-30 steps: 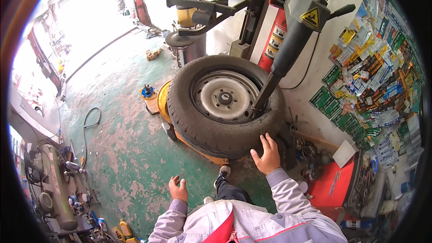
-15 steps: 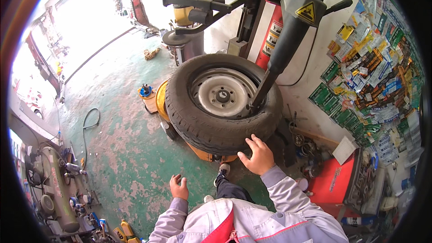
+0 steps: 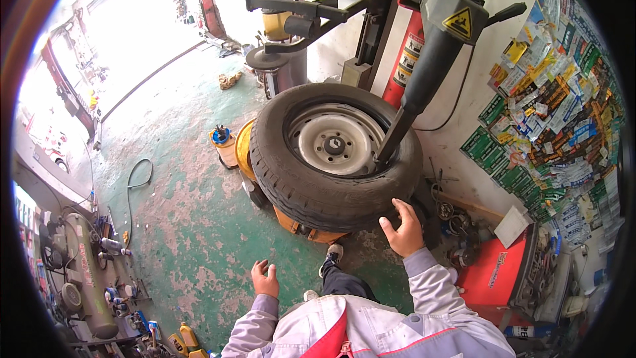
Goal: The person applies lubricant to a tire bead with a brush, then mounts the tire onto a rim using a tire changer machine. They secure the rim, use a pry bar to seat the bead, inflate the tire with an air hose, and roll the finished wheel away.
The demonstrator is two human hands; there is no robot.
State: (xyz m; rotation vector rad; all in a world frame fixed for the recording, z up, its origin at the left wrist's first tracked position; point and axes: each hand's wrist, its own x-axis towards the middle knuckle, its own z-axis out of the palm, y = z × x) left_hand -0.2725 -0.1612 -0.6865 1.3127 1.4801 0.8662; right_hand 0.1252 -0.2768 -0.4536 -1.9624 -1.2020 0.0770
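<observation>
A black tyre [image 3: 311,193] with a pale steel wheel [image 3: 311,146] inside it lies tilted on a tyre changer. The dark tool arm [image 3: 424,73] slants down from the upper right, its tip at the right edge of the wheel, between rim and tyre. My right hand [image 3: 405,231] is held up near the tyre's lower right edge, open, with fingers spread and holding nothing. It appears apart from the rubber. Lower left of the tyre, my left hand [image 3: 266,281] hovers over the floor, fingers loosely bent and apart, nothing in it.
A red cabinet [image 3: 490,272] stands at the right, below a wall of pasted cards [image 3: 543,119]. Left of the tyre sits a small tub with a blue top [image 3: 220,135]. A hose [image 3: 128,199] lies on the worn green floor [image 3: 192,245]. An air compressor tank [image 3: 93,285] stands far left.
My right hand has moved a little to the right, away from the tyre's front. My left hand stays low, almost unchanged. The whole view has shifted slightly.
</observation>
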